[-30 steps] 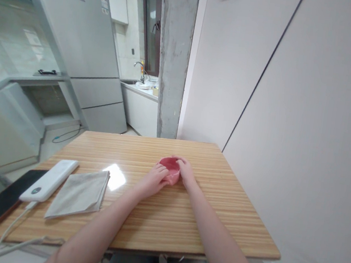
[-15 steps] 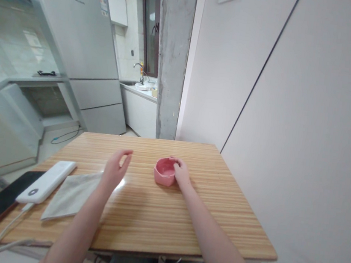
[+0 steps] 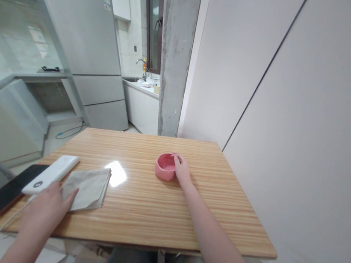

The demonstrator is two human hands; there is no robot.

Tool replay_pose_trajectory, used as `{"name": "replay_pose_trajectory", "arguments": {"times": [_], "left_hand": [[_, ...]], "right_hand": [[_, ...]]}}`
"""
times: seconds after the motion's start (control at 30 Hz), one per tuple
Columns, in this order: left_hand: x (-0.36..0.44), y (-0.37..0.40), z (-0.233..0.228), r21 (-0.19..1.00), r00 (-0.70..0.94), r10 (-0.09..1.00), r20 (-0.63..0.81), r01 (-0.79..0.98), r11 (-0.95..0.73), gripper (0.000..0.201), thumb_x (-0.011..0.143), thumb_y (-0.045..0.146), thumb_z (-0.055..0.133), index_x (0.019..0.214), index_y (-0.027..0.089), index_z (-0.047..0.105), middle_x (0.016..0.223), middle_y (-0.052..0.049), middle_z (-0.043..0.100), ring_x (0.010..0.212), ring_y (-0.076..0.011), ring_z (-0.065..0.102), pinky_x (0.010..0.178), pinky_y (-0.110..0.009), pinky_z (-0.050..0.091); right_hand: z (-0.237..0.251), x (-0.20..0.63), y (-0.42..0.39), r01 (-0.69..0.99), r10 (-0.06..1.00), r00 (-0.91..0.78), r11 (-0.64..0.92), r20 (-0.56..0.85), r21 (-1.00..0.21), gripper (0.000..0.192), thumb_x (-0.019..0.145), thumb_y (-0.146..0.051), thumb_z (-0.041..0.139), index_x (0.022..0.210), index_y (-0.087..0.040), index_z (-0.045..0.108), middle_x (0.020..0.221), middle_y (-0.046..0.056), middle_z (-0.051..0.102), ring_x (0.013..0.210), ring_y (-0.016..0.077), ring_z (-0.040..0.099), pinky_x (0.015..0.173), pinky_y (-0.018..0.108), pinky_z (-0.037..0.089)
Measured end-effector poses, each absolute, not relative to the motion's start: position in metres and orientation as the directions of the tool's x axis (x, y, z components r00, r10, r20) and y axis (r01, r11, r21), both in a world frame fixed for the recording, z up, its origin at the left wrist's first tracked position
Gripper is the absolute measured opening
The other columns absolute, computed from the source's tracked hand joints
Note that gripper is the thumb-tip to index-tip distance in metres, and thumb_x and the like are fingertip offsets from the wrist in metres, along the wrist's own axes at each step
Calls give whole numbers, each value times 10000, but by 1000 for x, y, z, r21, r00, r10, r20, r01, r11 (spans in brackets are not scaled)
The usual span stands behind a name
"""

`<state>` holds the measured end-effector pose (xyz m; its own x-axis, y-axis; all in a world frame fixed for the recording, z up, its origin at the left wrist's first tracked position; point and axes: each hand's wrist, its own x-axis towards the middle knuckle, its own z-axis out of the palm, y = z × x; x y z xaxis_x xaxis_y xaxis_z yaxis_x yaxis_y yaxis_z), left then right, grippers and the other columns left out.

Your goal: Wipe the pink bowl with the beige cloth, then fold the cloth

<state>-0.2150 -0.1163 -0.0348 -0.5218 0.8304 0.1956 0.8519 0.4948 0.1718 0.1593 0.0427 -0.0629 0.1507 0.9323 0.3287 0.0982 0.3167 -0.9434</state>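
Note:
A small pink bowl (image 3: 161, 172) with faceted sides stands upright right of the table's middle. My right hand (image 3: 182, 170) is closed on its right rim, fingers over the edge. At the left, my left hand (image 3: 48, 203) lies low over the near-left corner of a folded grey cloth (image 3: 90, 189). Its thumb is spread from the fingers, and it appears to touch the cloth. Just beyond those fingers is a white power bank (image 3: 55, 174) with a round mark, its cable running under or beside the hand; exact contact with it is hard to see.
The wood-grain table (image 3: 138, 217) carries a dark flat tablet-like object (image 3: 2, 195) under the power bank. A white cable (image 3: 1, 229) runs off the near-left edge. A concrete pillar (image 3: 175, 62) and white wall panels stand beyond; a fridge (image 3: 85, 29) is at the left.
My left hand has moved left and toward me, from above the table's middle down to the cloth's left side. My right hand stays on the bowl, which has hardly moved.

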Motion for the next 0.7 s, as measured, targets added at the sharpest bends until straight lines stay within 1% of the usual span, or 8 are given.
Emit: {"name": "replay_pose_trajectory", "arguments": {"times": [0.1,0.17,0.27,0.33,0.4,0.47,0.57,0.7], "left_hand": [[-210,-111,-31,141,-489,870,61,867,477,618,800,583,324,1164,96,439,994,-219,617,918,-387,604,778,-484,459],[-197,-110,-21,224,-451,891,48,874,430,589,809,531,346,1214,107,403,1029,-211,607,936,-380,605,805,-483,451],[-160,-110,8,515,-266,947,178,845,141,545,785,470,437,1225,152,387,1117,-162,581,990,-315,594,844,-421,459],[-126,-107,31,711,-94,977,194,699,-73,541,778,484,499,1223,193,399,1082,-102,604,981,-264,595,814,-361,480],[-91,-95,51,826,129,986,106,541,-159,532,759,460,573,1218,223,441,1050,-66,625,925,-232,606,758,-319,494],[-58,-75,62,895,280,955,99,394,-208,521,741,429,618,1204,233,481,1039,-51,628,907,-215,606,722,-290,493],[-19,-36,59,906,251,950,188,329,-266,547,695,389,679,1187,210,520,869,-21,605,788,-170,588,675,-264,471],[8,4,36,951,104,948,299,52,-306,560,657,351,718,1157,191,524,1000,-56,612,877,-169,594,758,-274,468]], "right_hand": [[-62,160,43,124,933,151,309,326,-943,282,843,-390,434,849,-183,626,1054,95,656,1016,193,585,945,360,431],[-56,161,39,162,914,174,342,368,-926,280,838,-396,455,882,-182,630,1107,107,628,1081,205,552,971,378,412],[-37,162,26,186,868,140,450,477,-873,269,813,-400,535,961,-195,628,1223,108,561,1198,216,474,1038,401,350],[-20,163,12,59,882,15,470,472,-881,346,794,-421,587,1076,-220,596,1213,95,574,1169,210,505,1020,400,378],[-5,164,-1,-119,891,-180,401,417,-908,495,766,-470,627,1197,-244,537,1196,85,595,1127,208,545,989,390,412],[5,166,-9,-183,860,-377,295,344,-938,565,731,-525,651,1208,-241,547,1210,81,594,1128,221,548,974,384,424],[10,172,-11,-164,848,-502,98,168,-982,535,688,-514,703,1125,-219,610,1158,69,629,1053,227,591,916,371,464],[7,181,-6,-333,899,-433,-221,-59,-917,486,654,-403,759,1071,-197,616,1013,50,694,870,179,657,799,305,521]]}}
